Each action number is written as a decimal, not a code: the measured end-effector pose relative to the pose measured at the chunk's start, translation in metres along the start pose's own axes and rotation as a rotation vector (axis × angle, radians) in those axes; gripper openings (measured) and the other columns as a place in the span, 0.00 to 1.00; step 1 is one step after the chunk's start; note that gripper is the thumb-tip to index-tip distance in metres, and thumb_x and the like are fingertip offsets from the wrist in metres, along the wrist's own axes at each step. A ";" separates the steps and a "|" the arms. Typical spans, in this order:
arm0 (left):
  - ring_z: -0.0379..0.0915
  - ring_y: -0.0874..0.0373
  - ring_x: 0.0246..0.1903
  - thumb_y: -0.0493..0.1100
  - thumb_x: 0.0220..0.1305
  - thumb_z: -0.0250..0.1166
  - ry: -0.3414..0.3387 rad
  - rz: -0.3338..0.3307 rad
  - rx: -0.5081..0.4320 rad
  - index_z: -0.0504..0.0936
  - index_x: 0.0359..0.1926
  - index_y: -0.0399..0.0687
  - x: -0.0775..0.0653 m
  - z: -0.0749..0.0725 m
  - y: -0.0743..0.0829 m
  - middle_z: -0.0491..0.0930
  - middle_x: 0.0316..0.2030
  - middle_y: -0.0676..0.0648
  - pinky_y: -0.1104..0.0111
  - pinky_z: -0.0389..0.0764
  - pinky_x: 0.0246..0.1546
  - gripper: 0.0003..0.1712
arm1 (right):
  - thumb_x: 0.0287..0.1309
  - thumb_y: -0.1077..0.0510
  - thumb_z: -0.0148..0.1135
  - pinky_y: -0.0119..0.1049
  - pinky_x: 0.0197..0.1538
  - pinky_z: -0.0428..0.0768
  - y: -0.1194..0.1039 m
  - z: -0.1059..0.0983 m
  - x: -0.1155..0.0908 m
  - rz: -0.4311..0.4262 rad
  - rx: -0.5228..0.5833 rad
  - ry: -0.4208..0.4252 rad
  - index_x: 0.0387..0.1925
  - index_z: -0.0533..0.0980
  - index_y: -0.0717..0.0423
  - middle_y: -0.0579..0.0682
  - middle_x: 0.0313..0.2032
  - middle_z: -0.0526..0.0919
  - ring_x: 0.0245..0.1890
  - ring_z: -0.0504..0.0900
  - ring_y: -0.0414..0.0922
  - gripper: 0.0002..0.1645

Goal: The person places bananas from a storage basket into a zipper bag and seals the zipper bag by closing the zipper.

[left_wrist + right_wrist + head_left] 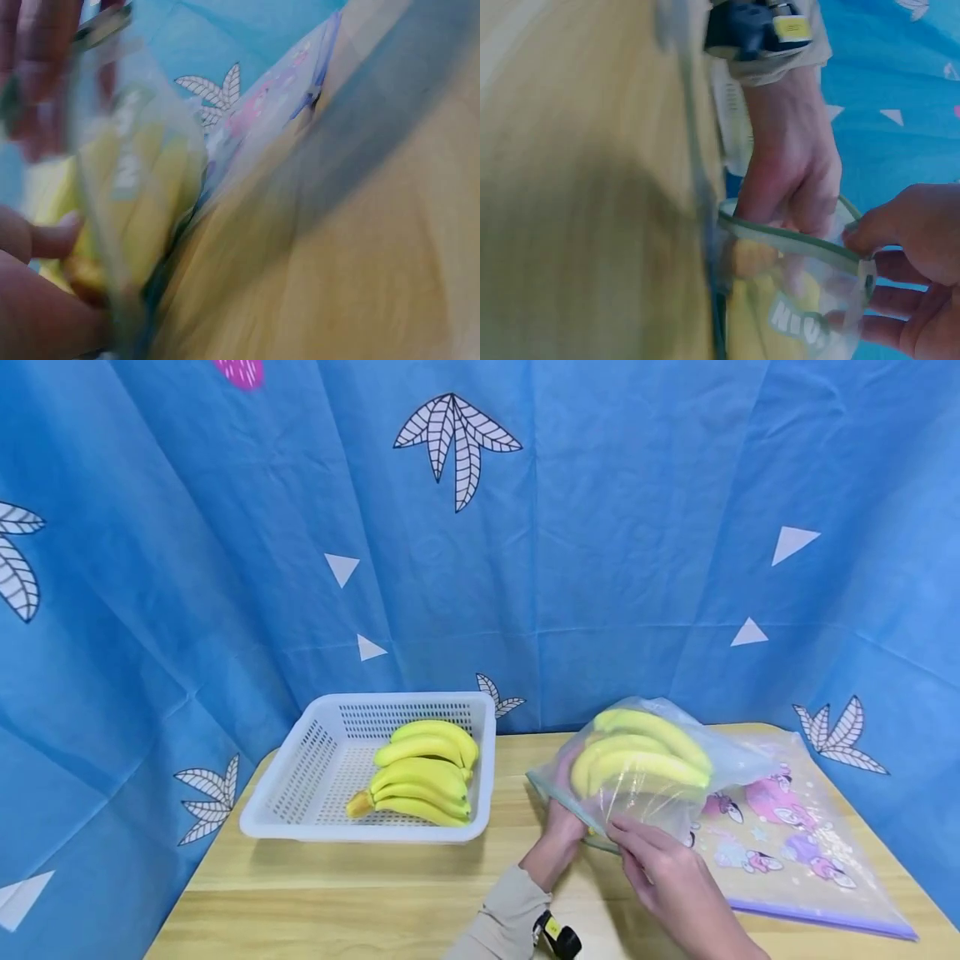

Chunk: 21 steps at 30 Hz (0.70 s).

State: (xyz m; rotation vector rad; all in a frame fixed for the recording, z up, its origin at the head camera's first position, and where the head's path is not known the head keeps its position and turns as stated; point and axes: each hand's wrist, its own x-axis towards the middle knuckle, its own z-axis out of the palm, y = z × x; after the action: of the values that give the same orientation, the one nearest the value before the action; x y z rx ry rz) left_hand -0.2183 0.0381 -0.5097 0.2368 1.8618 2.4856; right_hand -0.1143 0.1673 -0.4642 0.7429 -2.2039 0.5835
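A bunch of yellow bananas [645, 767] lies inside a clear plastic bag [731, 758] with a green-edged mouth. My left hand [562, 828] reaches through that mouth. In the right wrist view its fingers go down around the stem end of the bananas [754, 259], partly hidden by the plastic. The left wrist view shows the left thumb [52, 238] beside the brown stem. My right hand [667, 870] pinches the near edge of the bag mouth, with its thumb on the green rim [795, 241] in the right wrist view. White lettering shows on the bag.
On the left of the wooden table [337, 902] stands a white perforated basket [360, 832] holding more bananas [420, 777]. A flat clear bag [810, 877] with pink cartoon prints and a purple zip edge lies at the right. A blue curtain [615, 543] hangs behind.
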 end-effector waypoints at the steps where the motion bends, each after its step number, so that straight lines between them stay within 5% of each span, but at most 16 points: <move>1: 0.75 0.53 0.53 0.23 0.47 0.70 -0.031 -0.012 0.019 0.73 0.69 0.49 0.001 -0.002 -0.001 0.80 0.54 0.48 0.59 0.75 0.60 0.46 | 0.54 0.64 0.60 0.37 0.44 0.85 0.001 0.001 -0.002 0.002 -0.018 -0.012 0.45 0.86 0.60 0.56 0.48 0.88 0.43 0.88 0.54 0.17; 4: 0.75 0.50 0.54 0.22 0.45 0.69 -0.083 -0.055 0.044 0.73 0.68 0.47 0.002 -0.010 -0.003 0.80 0.52 0.45 0.56 0.73 0.63 0.46 | 0.62 0.59 0.54 0.42 0.40 0.86 0.002 0.002 -0.008 0.008 -0.056 -0.023 0.44 0.86 0.59 0.56 0.48 0.87 0.42 0.88 0.52 0.17; 8: 0.73 0.41 0.60 0.30 0.49 0.76 0.019 -0.072 0.051 0.76 0.66 0.42 0.000 -0.013 -0.006 0.80 0.58 0.41 0.48 0.71 0.66 0.40 | 0.78 0.48 0.41 0.41 0.41 0.86 0.004 0.002 -0.016 0.012 -0.083 -0.027 0.42 0.86 0.58 0.53 0.45 0.88 0.40 0.89 0.50 0.28; 12: 0.75 0.40 0.59 0.36 0.50 0.80 0.107 -0.078 0.028 0.80 0.61 0.40 0.000 -0.011 -0.009 0.82 0.57 0.41 0.47 0.75 0.63 0.35 | 0.80 0.41 0.35 0.40 0.43 0.85 0.002 0.002 -0.021 0.029 -0.094 -0.045 0.41 0.86 0.58 0.52 0.44 0.89 0.40 0.89 0.49 0.37; 19: 0.54 0.36 0.74 0.29 0.54 0.69 -0.085 -0.138 -0.022 0.69 0.74 0.47 0.001 -0.016 -0.011 0.67 0.72 0.38 0.43 0.53 0.74 0.45 | 0.80 0.39 0.34 0.40 0.42 0.86 0.001 0.003 -0.023 0.032 -0.080 -0.057 0.41 0.86 0.58 0.53 0.43 0.89 0.39 0.89 0.50 0.39; 21: 0.59 0.37 0.72 0.27 0.53 0.69 -0.070 -0.143 -0.008 0.71 0.73 0.44 0.001 -0.018 -0.011 0.69 0.70 0.37 0.45 0.56 0.74 0.43 | 0.80 0.39 0.33 0.37 0.42 0.86 0.001 0.003 -0.024 0.030 -0.074 -0.063 0.41 0.86 0.57 0.53 0.43 0.89 0.39 0.89 0.50 0.39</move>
State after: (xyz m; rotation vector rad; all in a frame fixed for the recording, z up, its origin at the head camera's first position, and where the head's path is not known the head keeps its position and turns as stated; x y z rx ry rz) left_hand -0.2229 0.0245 -0.5252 0.1811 1.7747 2.3595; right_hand -0.1026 0.1743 -0.4840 0.6995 -2.2851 0.4972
